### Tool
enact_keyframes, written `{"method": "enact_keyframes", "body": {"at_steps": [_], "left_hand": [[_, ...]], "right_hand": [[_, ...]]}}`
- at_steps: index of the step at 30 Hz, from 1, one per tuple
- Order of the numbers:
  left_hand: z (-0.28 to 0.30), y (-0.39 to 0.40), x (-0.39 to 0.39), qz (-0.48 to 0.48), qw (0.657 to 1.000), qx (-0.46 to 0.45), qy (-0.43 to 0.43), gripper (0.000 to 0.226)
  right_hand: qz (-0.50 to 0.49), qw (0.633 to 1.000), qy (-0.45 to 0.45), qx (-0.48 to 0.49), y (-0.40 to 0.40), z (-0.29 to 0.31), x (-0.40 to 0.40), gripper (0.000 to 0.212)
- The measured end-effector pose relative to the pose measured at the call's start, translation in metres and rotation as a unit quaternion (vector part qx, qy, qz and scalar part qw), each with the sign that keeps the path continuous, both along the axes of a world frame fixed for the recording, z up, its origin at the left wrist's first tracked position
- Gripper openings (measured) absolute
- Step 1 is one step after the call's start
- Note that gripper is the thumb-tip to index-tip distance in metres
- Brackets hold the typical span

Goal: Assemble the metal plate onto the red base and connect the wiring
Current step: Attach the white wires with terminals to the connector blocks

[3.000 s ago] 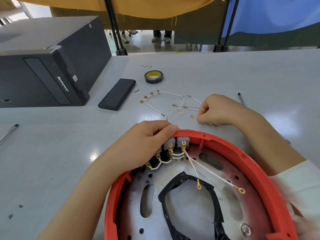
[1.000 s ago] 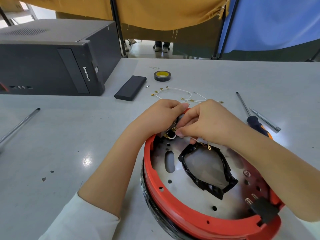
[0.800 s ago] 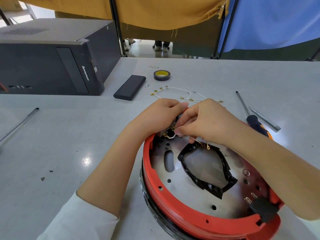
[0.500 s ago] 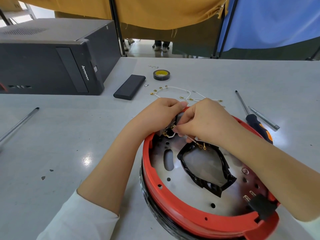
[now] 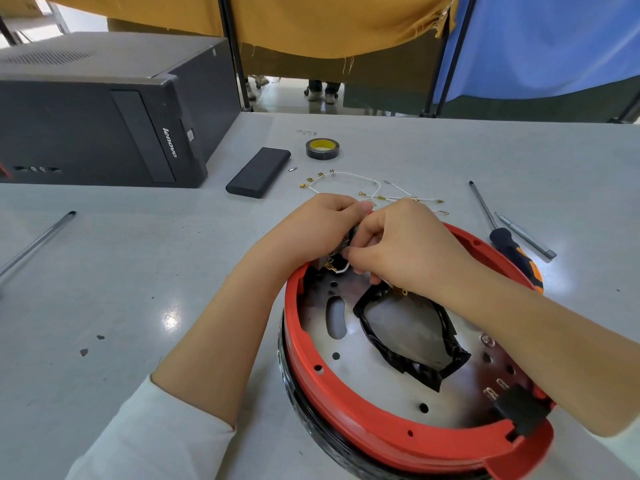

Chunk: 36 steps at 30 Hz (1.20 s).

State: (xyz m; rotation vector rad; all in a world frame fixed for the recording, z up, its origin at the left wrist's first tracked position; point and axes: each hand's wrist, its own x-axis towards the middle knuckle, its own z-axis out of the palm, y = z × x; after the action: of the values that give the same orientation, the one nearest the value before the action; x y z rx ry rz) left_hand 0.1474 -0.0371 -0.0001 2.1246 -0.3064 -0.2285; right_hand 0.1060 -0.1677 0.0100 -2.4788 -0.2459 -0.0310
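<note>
Fingers [image 5: 349,252] of both hands are pinching a thin white terminal wire [image 5: 341,270] at the round red plastic base [image 5: 381,434]; seating it likely comes next.

Red base [image 5: 363,419]: round ring-shaped housing, lying flat on the table, open side up.
Metal plate [image 5: 377,379]: shiny perforated disc seated inside the red base; central opening edged with black tape.
Installed wiring [image 5: 341,270]: white lead with brass terminals at the far rim of the red base.
Spare wires [image 5: 349,176]: white, brass-tipped, loose on the table beyond the red base.
</note>
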Motion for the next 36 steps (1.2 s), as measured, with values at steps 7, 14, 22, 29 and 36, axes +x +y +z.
{"method": "enact_keyframes", "body": {"at_steps": [7, 14, 22, 29, 36], "left_hand": [[0.000, 0.001, -0.001, 0.013, 0.995, -0.089, 0.039, 0.029], [0.001, 0.003, -0.001, 0.033, 0.998, -0.050, 0.018, 0.025], [-0.005, 0.002, -0.004, 0.206, 0.955, 0.156, -0.149, 0.055], [-0.004, 0.002, 0.001, 0.193, 0.955, 0.165, -0.153, 0.050], [-0.005, 0.003, 0.003, 0.195, 0.963, 0.132, -0.133, 0.048]], "right_hand": [[-0.002, 1.000, 0.009, -0.008, -0.001, 0.002, 0.000, 0.016], [0.001, 1.000, 0.001, -0.010, -0.002, 0.004, -0.001, 0.014], [0.015, 0.999, -0.003, -0.029, -0.003, 0.006, -0.002, 0.017], [0.016, 1.000, -0.004, -0.020, 0.000, 0.006, -0.004, 0.015], [0.016, 1.000, 0.003, -0.021, 0.000, 0.010, -0.004, 0.016]]}}
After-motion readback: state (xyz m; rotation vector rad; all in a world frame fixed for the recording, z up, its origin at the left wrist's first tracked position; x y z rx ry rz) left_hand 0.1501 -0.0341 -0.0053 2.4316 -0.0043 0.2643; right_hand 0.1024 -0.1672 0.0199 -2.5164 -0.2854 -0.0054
